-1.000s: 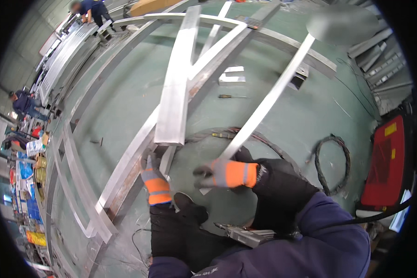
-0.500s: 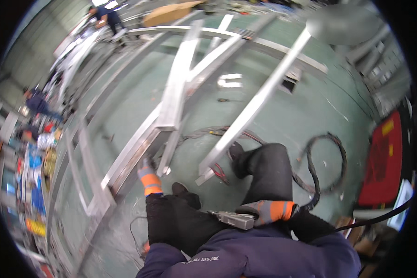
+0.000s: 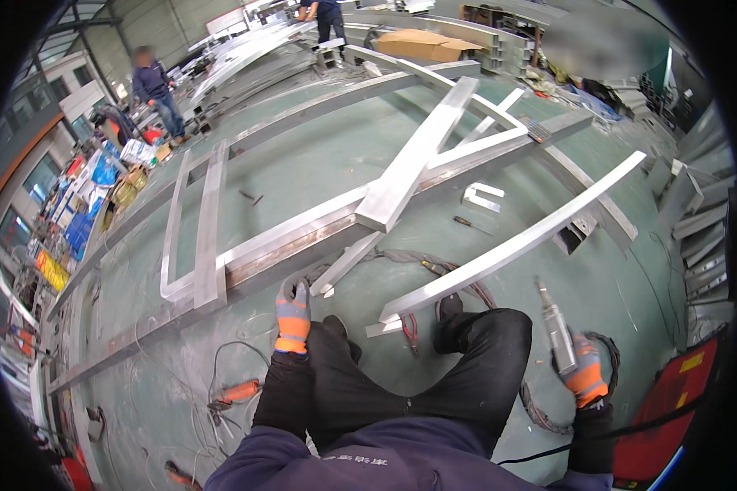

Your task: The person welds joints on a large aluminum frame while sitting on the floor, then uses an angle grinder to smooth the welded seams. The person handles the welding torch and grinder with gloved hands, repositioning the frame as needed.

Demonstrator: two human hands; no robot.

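A: Head view: left hand (image 3: 292,313) gloved, resting flat on the aluminium beam (image 3: 303,233), fingers spread.
B: Right hand (image 3: 583,372) closed around grey power tool (image 3: 555,326), raised beside knee.

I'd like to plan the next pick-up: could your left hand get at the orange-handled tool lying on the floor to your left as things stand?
Probably yes. The left hand rests on the metal frame, holding nothing, and the orange-handled tool lies on bare floor beside the left leg, with only loose cables around it.

Green workshop floor (image 3: 319,172) strewn with metal beams (image 3: 418,164), windows (image 3: 24,188) at left.
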